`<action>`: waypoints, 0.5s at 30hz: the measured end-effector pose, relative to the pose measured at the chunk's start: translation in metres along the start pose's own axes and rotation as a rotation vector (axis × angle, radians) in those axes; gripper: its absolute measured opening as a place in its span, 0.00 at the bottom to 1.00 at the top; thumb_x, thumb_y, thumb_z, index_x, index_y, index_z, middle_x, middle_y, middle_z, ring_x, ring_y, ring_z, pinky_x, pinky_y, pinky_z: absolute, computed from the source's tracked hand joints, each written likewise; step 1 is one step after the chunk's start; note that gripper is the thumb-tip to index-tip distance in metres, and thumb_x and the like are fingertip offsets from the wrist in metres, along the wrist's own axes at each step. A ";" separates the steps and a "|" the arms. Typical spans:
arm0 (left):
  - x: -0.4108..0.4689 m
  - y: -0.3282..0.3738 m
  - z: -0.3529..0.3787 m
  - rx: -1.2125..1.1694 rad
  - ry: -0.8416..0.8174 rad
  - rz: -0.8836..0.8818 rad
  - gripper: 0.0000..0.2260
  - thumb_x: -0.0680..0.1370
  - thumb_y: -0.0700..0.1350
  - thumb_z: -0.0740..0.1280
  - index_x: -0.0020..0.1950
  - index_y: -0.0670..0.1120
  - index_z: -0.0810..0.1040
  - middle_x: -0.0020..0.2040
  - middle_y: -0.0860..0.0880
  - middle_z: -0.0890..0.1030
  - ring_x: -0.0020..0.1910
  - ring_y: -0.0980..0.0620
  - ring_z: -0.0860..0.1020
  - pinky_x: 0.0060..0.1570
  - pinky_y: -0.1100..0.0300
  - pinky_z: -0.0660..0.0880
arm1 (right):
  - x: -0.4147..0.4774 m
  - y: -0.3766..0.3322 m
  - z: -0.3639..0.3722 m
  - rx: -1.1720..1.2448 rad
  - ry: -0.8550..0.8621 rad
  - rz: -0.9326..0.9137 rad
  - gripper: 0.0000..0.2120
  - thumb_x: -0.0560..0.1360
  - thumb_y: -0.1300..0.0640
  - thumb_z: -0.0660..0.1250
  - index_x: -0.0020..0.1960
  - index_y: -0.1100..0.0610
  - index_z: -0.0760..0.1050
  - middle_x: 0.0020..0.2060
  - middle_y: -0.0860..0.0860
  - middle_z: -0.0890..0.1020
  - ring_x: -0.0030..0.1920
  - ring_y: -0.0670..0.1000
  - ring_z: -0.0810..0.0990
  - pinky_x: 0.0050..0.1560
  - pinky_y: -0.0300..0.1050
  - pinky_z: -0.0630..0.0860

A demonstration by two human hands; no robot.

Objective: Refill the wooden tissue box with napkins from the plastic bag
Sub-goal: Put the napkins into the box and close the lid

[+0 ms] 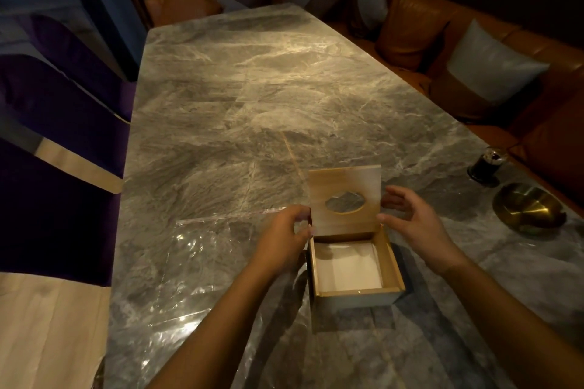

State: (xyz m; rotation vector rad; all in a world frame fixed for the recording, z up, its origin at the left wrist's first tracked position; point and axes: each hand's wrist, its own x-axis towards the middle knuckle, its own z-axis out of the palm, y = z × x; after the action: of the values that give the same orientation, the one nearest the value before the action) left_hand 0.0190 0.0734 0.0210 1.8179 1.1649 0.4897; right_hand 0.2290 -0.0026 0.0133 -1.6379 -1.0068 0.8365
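The wooden tissue box (357, 295) stands on the marble table near its front, its hinged lid (344, 181) raised upright with an oval hole in it. White napkins (347, 267) lie inside the box. My left hand (284, 238) is at the lid's left edge, fingers curled by it; whether it pinches the lid I cannot tell. My right hand (410, 215) hovers by the lid's right edge with relaxed, spread fingers, not clearly touching. A clear plastic bag (202, 249) lies flat on the table to the left of the box, looking empty.
The grey marble table (252, 88) stretches away ahead. A brass bowl (527, 208) and a dark round holder (486, 164) sit at the right edge. Purple chairs (60, 104) line the left side; a brown leather bench with cushions (493, 66) runs along the right.
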 end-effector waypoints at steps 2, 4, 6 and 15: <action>0.003 0.001 0.002 0.042 -0.005 0.031 0.11 0.74 0.39 0.67 0.56 0.44 0.77 0.56 0.48 0.79 0.58 0.51 0.75 0.58 0.53 0.73 | 0.003 -0.002 0.003 0.025 -0.064 -0.016 0.16 0.71 0.70 0.67 0.51 0.51 0.75 0.46 0.50 0.80 0.49 0.48 0.79 0.45 0.34 0.77; 0.003 0.004 0.003 -0.010 0.011 0.023 0.09 0.74 0.37 0.67 0.53 0.45 0.78 0.52 0.49 0.79 0.55 0.50 0.76 0.57 0.52 0.74 | 0.005 -0.002 0.004 0.004 -0.090 -0.045 0.16 0.71 0.70 0.67 0.46 0.49 0.76 0.43 0.49 0.81 0.42 0.41 0.80 0.41 0.31 0.76; 0.003 0.005 0.002 -0.074 0.029 0.027 0.10 0.73 0.34 0.66 0.49 0.48 0.76 0.46 0.53 0.78 0.50 0.52 0.77 0.53 0.57 0.75 | 0.007 -0.001 0.004 -0.008 -0.094 -0.065 0.15 0.70 0.71 0.67 0.45 0.50 0.77 0.42 0.50 0.81 0.38 0.37 0.80 0.41 0.30 0.77; 0.002 0.001 0.002 -0.264 0.014 0.075 0.16 0.71 0.28 0.65 0.39 0.50 0.74 0.43 0.52 0.78 0.48 0.52 0.77 0.48 0.60 0.74 | 0.004 0.004 -0.004 0.025 -0.145 -0.135 0.11 0.67 0.76 0.67 0.42 0.61 0.78 0.34 0.44 0.85 0.39 0.37 0.81 0.42 0.29 0.76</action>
State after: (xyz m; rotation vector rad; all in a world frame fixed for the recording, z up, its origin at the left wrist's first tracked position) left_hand 0.0219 0.0737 0.0202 1.6357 0.9932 0.6681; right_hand 0.2349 -0.0012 0.0107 -1.4866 -1.1896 0.8822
